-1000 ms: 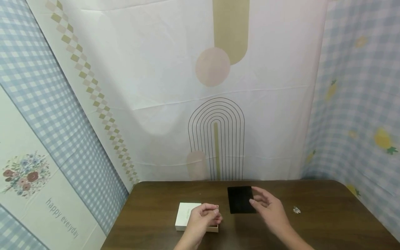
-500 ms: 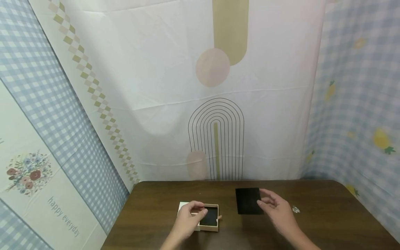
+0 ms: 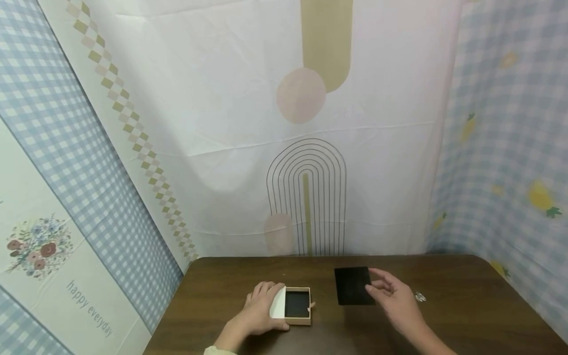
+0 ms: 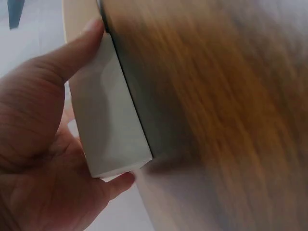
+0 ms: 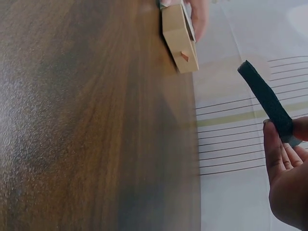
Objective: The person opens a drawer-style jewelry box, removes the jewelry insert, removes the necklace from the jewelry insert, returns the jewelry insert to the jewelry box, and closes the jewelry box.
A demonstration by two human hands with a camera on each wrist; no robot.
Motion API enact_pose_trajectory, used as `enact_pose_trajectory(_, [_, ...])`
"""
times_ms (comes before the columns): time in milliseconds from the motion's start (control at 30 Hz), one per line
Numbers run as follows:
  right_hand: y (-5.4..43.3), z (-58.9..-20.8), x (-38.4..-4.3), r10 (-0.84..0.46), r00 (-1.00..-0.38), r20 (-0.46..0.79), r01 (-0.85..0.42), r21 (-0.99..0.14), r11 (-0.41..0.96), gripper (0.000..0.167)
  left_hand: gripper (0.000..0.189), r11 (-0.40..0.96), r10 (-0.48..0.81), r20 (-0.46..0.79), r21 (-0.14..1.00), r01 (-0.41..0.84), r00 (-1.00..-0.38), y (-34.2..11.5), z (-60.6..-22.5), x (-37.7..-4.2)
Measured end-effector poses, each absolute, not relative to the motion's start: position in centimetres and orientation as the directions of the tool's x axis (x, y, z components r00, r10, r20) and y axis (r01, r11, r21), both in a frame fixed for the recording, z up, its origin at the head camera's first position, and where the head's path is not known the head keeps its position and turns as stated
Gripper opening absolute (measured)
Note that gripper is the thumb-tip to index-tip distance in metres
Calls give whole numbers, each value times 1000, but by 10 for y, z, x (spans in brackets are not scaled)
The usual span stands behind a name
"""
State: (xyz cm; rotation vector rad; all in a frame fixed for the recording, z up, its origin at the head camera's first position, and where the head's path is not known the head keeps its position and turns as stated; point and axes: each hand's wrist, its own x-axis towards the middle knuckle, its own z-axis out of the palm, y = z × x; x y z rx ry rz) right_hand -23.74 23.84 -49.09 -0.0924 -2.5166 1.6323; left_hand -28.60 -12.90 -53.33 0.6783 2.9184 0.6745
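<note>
Steadying box (image 3: 297,322), left hand (image 3: 261,310) grips its sides | box nearer left edge of desk (image 3: 213,291) | right hand (image 3: 396,301) pinches pad (image 3: 352,286) by one edge, raised right of box | best: light squeeze, pad flat

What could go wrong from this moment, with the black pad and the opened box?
The right hand pinches the black pad near one edge, so it might slip and fall.
The small shiny item lies loose beside that hand; a sideways move could knock it.
The left hand grips the white sleeve, but the drawer stands partly out and could slide if bumped.
</note>
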Motion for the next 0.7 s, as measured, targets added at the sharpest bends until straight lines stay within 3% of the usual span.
enact_pose_trajectory(400, [230, -500, -239, 135, -990, 46, 8, -925, 379, 54, 107, 792, 432, -31, 490, 364, -901, -129, -535, -292])
enact_pose_trajectory(700, [209, -504, -242, 100, -992, 77, -37, -935, 353, 50, 106, 794, 428, -21, 486, 364, -904, -129, -533, -291])
